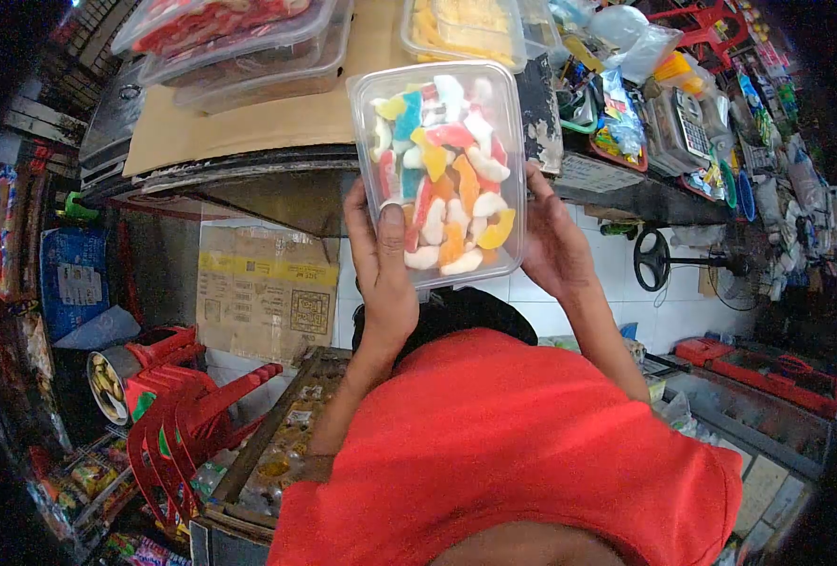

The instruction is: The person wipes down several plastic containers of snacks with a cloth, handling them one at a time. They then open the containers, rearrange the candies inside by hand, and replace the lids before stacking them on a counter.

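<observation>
Candy box is centre-top of frame, clamped btw both my hands. Left hand wraps its lower left edge w/ thumb over the lid, and right hand braces the right side, prob. to keep it level and off the counter. Behind it is a cardboard-topped counter w/ more tubs upper left. Red stools are lower left, and the tiled floor is right of centre.

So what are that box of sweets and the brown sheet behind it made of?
The box looks like thin, clear, glossy plastic: the sweets show through it. The sheet looks like matte brown cardboard, probably, going by its flat dull face.
</observation>
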`<action>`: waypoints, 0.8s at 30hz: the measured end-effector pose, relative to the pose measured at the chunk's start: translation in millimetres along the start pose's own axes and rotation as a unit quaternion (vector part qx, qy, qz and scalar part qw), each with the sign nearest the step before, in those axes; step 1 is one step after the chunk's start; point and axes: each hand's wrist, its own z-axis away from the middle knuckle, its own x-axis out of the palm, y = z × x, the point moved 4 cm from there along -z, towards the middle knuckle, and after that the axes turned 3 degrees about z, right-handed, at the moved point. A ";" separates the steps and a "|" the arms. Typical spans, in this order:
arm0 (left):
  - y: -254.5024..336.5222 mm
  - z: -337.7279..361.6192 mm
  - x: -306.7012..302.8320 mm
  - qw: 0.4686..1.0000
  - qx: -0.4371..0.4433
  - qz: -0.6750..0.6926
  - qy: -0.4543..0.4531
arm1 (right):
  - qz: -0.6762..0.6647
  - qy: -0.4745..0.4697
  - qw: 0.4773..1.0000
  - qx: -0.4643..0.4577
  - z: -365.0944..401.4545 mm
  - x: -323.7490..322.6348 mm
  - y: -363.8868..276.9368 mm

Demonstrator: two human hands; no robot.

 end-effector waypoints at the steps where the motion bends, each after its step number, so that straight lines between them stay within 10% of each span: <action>1: -0.1 -0.3 0.4 1.000 -0.001 0.000 0.000 | 0.004 -0.034 0.999 -0.003 5.7 1.9 -2.7; 24: -6.6 -1.1 -4.3 0.999 -0.032 0.027 0.018 | 0.091 -0.036 0.994 -0.053 12.9 19.9 -4.3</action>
